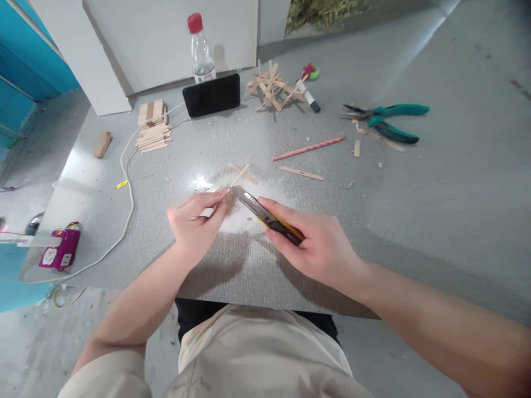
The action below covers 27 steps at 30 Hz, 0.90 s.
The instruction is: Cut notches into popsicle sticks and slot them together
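Observation:
Between its thumb and fingertips my left hand pinches one end of a thin wooden craft stick, which slants up and to the right. My right hand is wrapped round a utility knife with a dark and yellow handle. The knife's blade end is at the left fingertips, against or very close to the stick; I cannot tell if it cuts in. Just beyond, another craft stick lies flat on the table. A notched craft stick and a pink pencil lie to the right.
A phone leans before a red-capped bottle. Beside it stand a craft-stick structure and a glue tube. Stacked sticks are at left, green-handled pliers at right. A white cable runs to a purple power adapter.

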Motion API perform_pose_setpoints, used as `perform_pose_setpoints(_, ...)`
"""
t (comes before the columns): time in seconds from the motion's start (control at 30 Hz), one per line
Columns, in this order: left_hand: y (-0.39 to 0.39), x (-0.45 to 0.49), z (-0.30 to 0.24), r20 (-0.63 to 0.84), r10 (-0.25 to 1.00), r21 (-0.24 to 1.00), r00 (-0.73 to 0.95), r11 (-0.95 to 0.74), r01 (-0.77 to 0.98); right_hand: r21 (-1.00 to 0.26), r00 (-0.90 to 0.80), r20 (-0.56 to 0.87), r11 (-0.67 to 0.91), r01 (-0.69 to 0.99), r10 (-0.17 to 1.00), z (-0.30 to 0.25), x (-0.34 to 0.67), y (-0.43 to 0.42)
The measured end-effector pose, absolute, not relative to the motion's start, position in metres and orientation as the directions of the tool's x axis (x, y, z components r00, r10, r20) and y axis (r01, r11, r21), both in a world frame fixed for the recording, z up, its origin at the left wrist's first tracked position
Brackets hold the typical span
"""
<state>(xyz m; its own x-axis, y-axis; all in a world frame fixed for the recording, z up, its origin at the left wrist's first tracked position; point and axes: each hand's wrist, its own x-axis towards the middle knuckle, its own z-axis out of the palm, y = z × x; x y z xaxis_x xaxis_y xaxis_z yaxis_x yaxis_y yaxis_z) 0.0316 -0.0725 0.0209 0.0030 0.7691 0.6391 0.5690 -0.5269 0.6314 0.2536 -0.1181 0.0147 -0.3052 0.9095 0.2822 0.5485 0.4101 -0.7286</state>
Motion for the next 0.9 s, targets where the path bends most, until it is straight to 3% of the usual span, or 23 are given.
perform_pose_setpoints(0.17,-0.072,0.032,0.021,0.642,0.767,0.621,-0.003,-0.518,0.588,-0.833,-0.302,0.190,0.317,0.455,0.934,0.020,0.252,-0.118)
perform_pose_setpoints(0.33,-0.068,0.030,0.017,0.743,0.666,0.485,0.064,-0.601,0.635,-0.989,-0.352,-0.059,-0.007,0.148,0.934,0.021,0.250,-0.120)
perform_pose_setpoints(0.43,-0.064,0.027,0.012,0.820,0.559,0.366,0.124,-0.679,0.636,-0.983,-0.374,-0.167,-0.183,-0.007,0.912,0.020,0.248,-0.122)
perform_pose_setpoints(0.57,-0.060,0.025,0.012,0.859,0.474,0.241,0.194,-0.709,0.663,-0.959,-0.386,-0.217,-0.269,-0.085,0.897,0.023,0.246,-0.122)
perform_pose_setpoints(0.63,-0.061,0.025,0.014,0.862,0.459,0.212,0.214,-0.711,0.671,-0.980,-0.361,-0.185,-0.201,-0.006,0.914,0.024,0.247,-0.122)
perform_pose_setpoints(0.7,-0.062,0.026,0.016,0.839,0.510,0.274,0.188,-0.695,0.664,-0.982,-0.289,-0.054,0.001,0.187,0.956,0.025,0.249,-0.122)
perform_pose_setpoints(0.8,-0.065,0.029,0.018,0.761,0.638,0.434,0.118,-0.636,0.638,-0.830,-0.241,0.210,0.303,0.469,0.948,0.023,0.252,-0.121)
perform_pose_setpoints(0.9,-0.066,0.031,0.017,0.696,0.715,0.530,0.072,-0.578,0.620,-0.675,-0.257,0.356,0.438,0.594,0.898,0.020,0.254,-0.120)
